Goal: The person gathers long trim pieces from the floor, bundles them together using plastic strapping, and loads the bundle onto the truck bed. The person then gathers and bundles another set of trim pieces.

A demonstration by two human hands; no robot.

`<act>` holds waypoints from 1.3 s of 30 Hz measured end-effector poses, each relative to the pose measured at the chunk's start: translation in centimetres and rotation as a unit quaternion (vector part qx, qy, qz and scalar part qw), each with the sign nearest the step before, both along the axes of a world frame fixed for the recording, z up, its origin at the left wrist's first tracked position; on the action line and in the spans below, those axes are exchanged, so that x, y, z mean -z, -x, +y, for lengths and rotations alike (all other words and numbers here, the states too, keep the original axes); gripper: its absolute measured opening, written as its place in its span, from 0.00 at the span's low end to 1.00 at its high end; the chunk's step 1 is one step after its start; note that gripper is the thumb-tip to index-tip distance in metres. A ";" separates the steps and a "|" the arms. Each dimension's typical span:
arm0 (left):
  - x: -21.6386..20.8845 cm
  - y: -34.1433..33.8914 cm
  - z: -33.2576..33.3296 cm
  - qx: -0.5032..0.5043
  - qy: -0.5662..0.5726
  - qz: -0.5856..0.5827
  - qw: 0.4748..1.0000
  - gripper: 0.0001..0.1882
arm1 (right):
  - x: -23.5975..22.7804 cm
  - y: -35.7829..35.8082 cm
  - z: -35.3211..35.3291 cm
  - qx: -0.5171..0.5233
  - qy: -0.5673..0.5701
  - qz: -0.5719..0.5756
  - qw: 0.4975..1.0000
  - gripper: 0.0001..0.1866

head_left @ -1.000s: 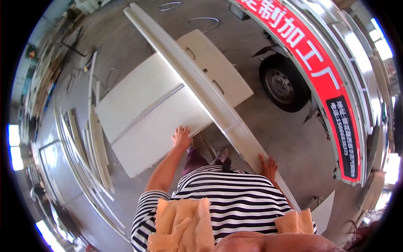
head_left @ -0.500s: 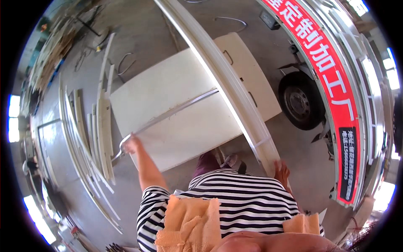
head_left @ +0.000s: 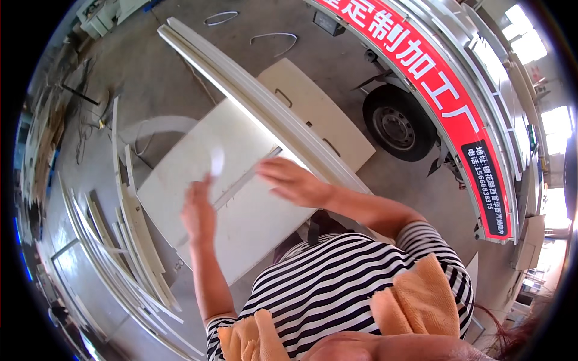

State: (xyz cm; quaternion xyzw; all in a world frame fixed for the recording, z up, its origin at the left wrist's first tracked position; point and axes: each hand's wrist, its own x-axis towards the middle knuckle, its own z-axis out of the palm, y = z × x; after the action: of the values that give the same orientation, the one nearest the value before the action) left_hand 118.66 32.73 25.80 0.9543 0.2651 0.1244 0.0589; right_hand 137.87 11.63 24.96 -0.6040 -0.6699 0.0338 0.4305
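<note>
My left hand (head_left: 200,210) is raised over a white panel (head_left: 180,150), fingers closed round a thin whitish strip (head_left: 218,160). Motion blurs the strip; it seems to curve away to the left, and its material is unclear. My right hand (head_left: 290,182) hovers over the same panel, fingers stretched toward the left hand and apparently empty. Just beyond it a long white profile (head_left: 253,102) lies diagonally across the panel. A narrow grey band (head_left: 238,186) crosses the panel between my hands.
A second cream panel (head_left: 316,111) with two handles lies past the profile. Several long white strips (head_left: 129,240) are on the floor at the left. A vehicle with a black wheel (head_left: 398,123) and a red banner (head_left: 415,57) stands at the right. Bent pieces (head_left: 277,39) lie at the back.
My right hand has left the near end of the profile and swung left over the panel. My left hand has moved in from the panel's left edge with the strip. The view has shifted.
</note>
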 end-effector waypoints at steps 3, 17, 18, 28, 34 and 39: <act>-3.1 -2.3 -3.9 0.041 0.011 0.084 0.996 0.23 | 1.3 -2.8 3.7 0.056 0.015 -0.208 0.976 0.21; -9.5 2.4 -3.3 -0.351 0.186 -0.460 0.794 0.13 | 7.8 -26.9 -8.3 0.436 -0.001 0.425 0.793 0.17; -9.7 2.3 -3.7 -0.349 0.179 -0.461 0.796 0.13 | 9.0 -26.3 -7.3 0.413 -0.030 0.463 0.784 0.16; -10.2 -1.0 -6.3 -0.292 0.147 -0.416 0.848 0.15 | 17.8 -22.5 -2.6 0.383 0.026 0.520 0.763 0.17; -7.9 0.0 -3.6 -0.278 0.161 -0.410 0.853 0.16 | 17.3 -15.1 -11.7 0.436 0.096 0.354 0.822 0.37; -3.6 -0.4 -1.8 -0.240 0.170 -0.428 0.855 0.16 | 15.2 -5.9 -30.8 0.207 0.505 0.447 0.709 0.48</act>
State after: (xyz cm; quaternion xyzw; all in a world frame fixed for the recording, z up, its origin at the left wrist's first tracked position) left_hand 119.10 30.90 29.42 0.6885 0.4518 0.4836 0.2966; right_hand 143.72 -19.17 9.72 -0.7692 -0.1406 0.5430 0.3062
